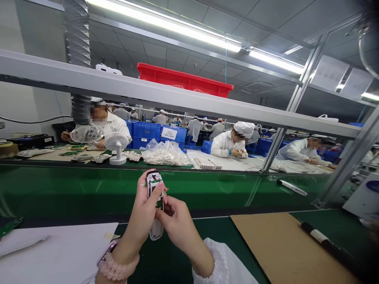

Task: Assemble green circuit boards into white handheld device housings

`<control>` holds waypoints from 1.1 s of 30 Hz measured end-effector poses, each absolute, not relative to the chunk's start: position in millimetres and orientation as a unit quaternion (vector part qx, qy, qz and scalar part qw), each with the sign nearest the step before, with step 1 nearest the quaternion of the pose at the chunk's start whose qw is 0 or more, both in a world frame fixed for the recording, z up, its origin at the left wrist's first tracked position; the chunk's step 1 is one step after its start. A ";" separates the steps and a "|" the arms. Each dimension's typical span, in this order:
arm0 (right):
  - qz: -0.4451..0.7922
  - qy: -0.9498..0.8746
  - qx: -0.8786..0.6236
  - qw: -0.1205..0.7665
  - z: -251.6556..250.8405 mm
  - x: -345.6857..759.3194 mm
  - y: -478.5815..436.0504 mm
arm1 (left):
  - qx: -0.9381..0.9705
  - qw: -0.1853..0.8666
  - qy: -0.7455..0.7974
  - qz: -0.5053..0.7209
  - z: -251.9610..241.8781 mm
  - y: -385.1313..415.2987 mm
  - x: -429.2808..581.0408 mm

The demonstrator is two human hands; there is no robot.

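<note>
My left hand [142, 213] is closed around a long white plastic device housing [156, 232], its thumb pressed across the upper half. The housing is tilted away from me with its inside showing. Part of a green circuit board [159, 205] and some dark parts lie in it. From the right, my right hand [179, 221] has thumb and fingers pinched at the housing's middle, by the board's edge. Whether those fingertips grip the board, the housing or some small part is hidden. Both hands are above the front edge of the green bench [177, 252].
A green belt [207, 193] runs across, with a white marker pen [291, 187] on it. White paper [56, 248] lies left, brown cardboard [284, 244] right, a screwdriver-like tool [319, 235] over it. Beyond are a small fan [117, 146], bagged parts [166, 153] and several co-workers.
</note>
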State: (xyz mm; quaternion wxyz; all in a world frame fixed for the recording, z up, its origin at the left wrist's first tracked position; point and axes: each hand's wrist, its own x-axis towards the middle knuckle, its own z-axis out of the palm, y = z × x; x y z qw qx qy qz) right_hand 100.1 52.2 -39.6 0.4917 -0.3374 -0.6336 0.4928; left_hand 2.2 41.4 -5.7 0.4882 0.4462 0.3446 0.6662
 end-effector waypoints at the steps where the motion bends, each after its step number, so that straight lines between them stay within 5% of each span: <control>1: 0.490 -0.636 -0.339 0.491 -39.0 101.5 52.2 | 0.442 0.487 0.339 0.673 -5.6 41.0 2.8; 25: 0.579 -0.640 -0.253 0.438 -26.1 113.8 52.9 | 0.409 0.539 0.306 0.670 4.1 37.3 -6.2; 33: 0.491 -0.639 -0.304 0.508 -26.7 103.7 44.2 | 0.389 0.528 0.334 0.677 9.0 32.0 3.1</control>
